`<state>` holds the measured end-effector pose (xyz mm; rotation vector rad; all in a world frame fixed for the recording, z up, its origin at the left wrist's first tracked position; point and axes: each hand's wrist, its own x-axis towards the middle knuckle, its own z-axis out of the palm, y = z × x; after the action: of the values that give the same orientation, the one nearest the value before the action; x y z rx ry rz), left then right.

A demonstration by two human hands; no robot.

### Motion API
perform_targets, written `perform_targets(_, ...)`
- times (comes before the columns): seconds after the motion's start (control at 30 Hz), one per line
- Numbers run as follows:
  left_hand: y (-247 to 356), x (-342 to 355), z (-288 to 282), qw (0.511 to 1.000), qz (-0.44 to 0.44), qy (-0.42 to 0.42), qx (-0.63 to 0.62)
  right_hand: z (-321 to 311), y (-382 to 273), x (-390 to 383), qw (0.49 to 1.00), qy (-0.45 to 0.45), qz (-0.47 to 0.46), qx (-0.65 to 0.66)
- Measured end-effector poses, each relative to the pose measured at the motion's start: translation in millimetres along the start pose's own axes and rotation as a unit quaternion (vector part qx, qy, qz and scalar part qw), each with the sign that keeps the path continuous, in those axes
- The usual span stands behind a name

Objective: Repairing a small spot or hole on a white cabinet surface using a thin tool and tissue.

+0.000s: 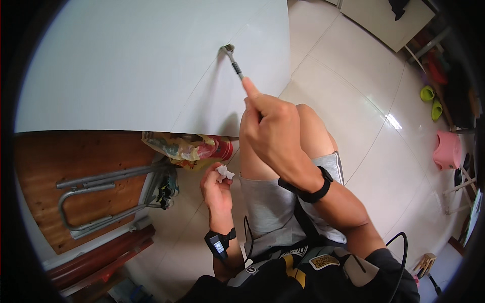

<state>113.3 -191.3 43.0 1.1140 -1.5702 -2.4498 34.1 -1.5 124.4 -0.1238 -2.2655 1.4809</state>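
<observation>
My right hand [268, 121] is closed round a slim grey tool [235, 66] with a ribbed grip and a small head, perhaps a brush, which meets the white tabletop [131, 55] near a fine line across it. My index finger lies along the handle. Below the table's front edge, my left hand [214, 192] grips a crumpled white tissue [224, 173]. Just beyond it, under the edge, is a crumpled plastic bag [172, 145] beside a red container [221, 148].
A wooden board with grey metal tubes [86, 184] and shoes [166, 188] are at the lower left. On the tiled floor [353, 91] at right are green slippers [434, 106], a pink stool [444, 149] and a white folding frame [459, 187]. A pale cabinet [379, 20] stands at upper right.
</observation>
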Motion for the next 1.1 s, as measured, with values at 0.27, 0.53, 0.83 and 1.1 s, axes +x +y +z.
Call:
perform_targets(0.27,-3,3,5,1.000,-0.006,-0.020,-0.007,-1,7,5,0.998,0.027,-0.054,0.016)
perform_targets(0.53,-7,11,-2,0.998,-0.004,-0.057,0.011,1,6,-4,0.990,-0.004,-0.140,-0.001)
perform_targets(0.83,-8,9,5,0.999,0.000,-0.038,-0.002,3,1,-19,0.992,-0.024,-0.124,-0.006)
perform_targets(1.1,-12,8,-2,0.995,-0.013,-0.066,-0.070,5,-16,-41,0.991,-0.062,-0.122,0.010)
